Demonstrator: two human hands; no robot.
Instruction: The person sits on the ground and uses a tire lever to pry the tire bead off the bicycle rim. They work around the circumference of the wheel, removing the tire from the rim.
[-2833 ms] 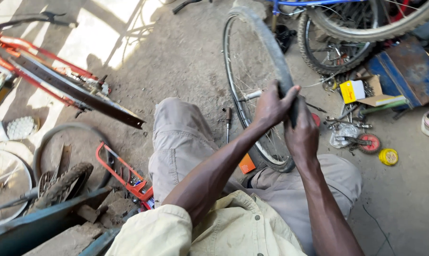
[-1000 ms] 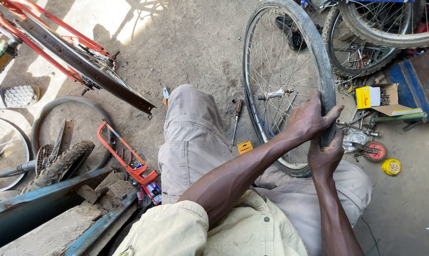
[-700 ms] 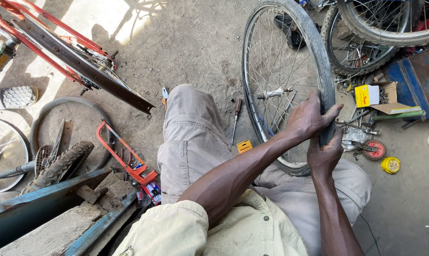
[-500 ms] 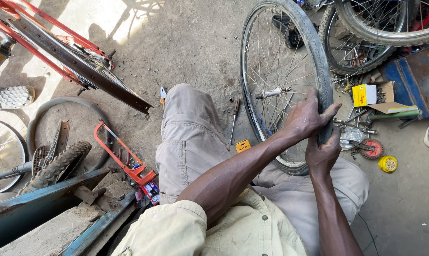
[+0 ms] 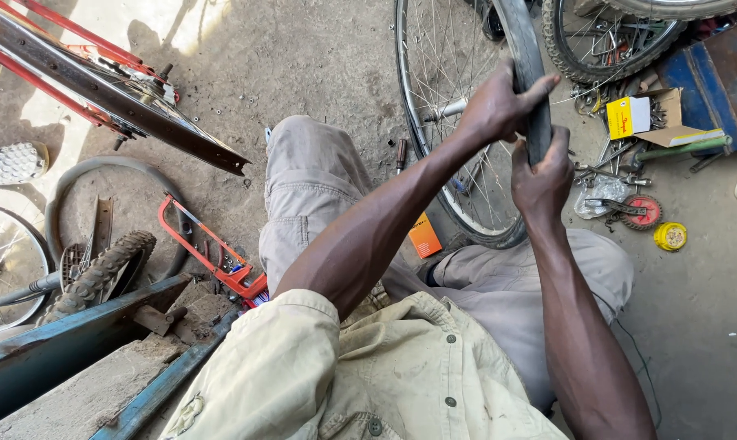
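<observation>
1. Two hands of mine are on the bicycle wheel (image 5: pixel 466 122), which stands upright on the dirt between my knees; its top is cut off by the upper edge of the view, so I cannot see the whole rim.
2. My left hand (image 5: pixel 499 102) wraps over the black tyre (image 5: pixel 525 49) from the spoke side, fingers curled across the tread and the thumb hidden behind it.
3. My right hand (image 5: pixel 541 175) clamps the same tyre just below the left one, knuckles toward me; the fingertips are out of sight on the far side of the rubber.
4. Both arms reach forward, the left one crossing above my left knee, the right one running straight up from the lower edge of the view.
5. Left of the wheel, well apart from it, a red hacksaw (image 5: pixel 214 253) lies on the ground.
6. An orange box (image 5: pixel 424 235) lies beside the wheel's lowest part, half covered by my left forearm.
7. Right of the wheel sits a clutter of small tools, too tangled to sort out, with a yellow round tin (image 5: pixel 669 236) near them.
8. Behind the wheel, a second wheel (image 5: pixel 605 41) is mostly cut off.
</observation>
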